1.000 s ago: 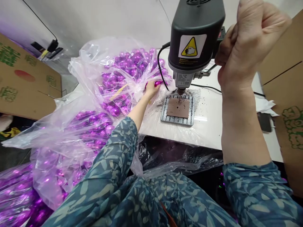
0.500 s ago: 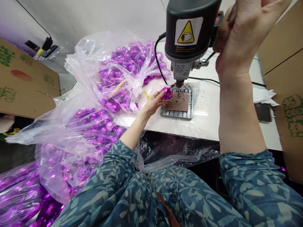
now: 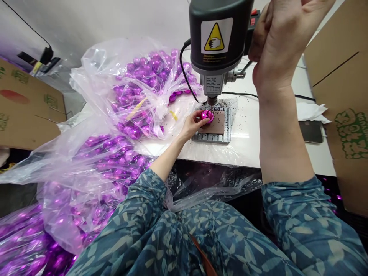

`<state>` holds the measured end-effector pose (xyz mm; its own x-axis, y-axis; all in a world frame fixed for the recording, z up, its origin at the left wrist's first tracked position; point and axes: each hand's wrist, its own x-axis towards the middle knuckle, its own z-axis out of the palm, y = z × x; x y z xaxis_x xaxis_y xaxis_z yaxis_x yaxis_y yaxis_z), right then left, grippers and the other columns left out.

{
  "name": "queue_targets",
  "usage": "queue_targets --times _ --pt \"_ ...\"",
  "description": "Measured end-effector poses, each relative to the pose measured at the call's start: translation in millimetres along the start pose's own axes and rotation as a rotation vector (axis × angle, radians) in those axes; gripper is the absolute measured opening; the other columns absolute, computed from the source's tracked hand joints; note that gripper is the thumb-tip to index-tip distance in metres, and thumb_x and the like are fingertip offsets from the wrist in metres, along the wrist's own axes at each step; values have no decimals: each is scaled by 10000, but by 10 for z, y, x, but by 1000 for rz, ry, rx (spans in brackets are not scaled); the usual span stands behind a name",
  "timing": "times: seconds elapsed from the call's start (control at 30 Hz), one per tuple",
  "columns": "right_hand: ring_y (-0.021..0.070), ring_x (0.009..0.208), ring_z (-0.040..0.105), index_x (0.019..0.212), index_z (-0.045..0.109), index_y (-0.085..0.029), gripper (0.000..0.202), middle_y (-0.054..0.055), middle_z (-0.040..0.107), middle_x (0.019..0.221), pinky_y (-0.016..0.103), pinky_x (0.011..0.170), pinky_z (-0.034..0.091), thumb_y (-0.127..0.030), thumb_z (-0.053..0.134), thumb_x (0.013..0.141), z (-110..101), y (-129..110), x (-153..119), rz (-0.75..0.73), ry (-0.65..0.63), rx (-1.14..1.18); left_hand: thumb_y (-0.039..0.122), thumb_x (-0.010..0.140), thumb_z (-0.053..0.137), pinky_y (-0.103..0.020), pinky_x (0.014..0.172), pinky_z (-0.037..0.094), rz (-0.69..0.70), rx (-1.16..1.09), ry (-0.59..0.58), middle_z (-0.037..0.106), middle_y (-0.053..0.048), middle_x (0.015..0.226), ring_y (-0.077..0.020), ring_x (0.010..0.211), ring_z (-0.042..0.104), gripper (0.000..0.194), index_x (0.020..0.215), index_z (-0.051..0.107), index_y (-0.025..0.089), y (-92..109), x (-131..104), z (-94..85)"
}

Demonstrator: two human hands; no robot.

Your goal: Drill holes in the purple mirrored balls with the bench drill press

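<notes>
A shiny magenta faceted ball is pinched between the thumb and fingers of my left hand. It is just under the chuck of a black drill press, over a brown board on the grey metal base. Dark shavings are scattered around the base. High at the right, my right hand is closed beside the drill press housing; what its fingers wrap round is hidden behind the hand and the machine.
Clear plastic bags of purple balls lie to the left, on the white table and below it. Cardboard boxes stand at both sides. A phone and white tissue are at the right. A black cable crosses behind the base.
My left hand has carried the ball rightward relative to the base, from its left edge to under the chuck. The whole view has shifted slightly. My right hand stays up by the machine.
</notes>
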<state>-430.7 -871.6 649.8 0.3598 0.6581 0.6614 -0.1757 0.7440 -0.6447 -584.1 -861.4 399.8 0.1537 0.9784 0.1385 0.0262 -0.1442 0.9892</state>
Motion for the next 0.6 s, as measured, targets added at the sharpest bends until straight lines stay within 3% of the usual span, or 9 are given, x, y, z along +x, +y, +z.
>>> queue_targets --times 0.17,0.37,0.47,0.53,0.6 --pt "8 350 202 535 130 -237 629 -61 75 469 233 456 108 66 499 944 -23 42 8 -30 -29 -9 360 783 954 -338 830 609 41 128 7 811 -126 1240 -203 901 745 644 1352 726 162 -46 21 115" --pt "7 312 137 570 54 -221 663 -67 -16 466 242 406 62 69 529 931 24 117 70 -98 54 -90 352 802 942 -389 1021 589 136 182 -8 791 -99 1260 -256 1123 726 594 1340 726 224 -86 2 203" --pt "10 320 179 578 71 -211 605 -50 -2 476 246 429 67 13 430 1010 -15 161 26 -104 60 -142 351 793 952 -421 1061 565 161 217 17 784 -94 1205 -274 1135 711 584 1322 737 231 -93 -7 199" --pt "26 337 216 594 110 -215 566 -51 70 466 266 452 98 -76 402 1058 -79 214 -26 -193 19 -149 345 791 953 -428 1074 553 169 229 19 782 -95 1203 -279 1137 704 580 1318 740 230 -88 -9 191" --pt "38 347 194 605 121 -225 610 -59 127 443 300 458 105 -304 513 1066 -142 266 -93 -346 -21 -144 342 796 947 -426 1079 549 168 238 6 783 -99 1224 -279 1138 701 577 1321 737 226 -75 -8 186"
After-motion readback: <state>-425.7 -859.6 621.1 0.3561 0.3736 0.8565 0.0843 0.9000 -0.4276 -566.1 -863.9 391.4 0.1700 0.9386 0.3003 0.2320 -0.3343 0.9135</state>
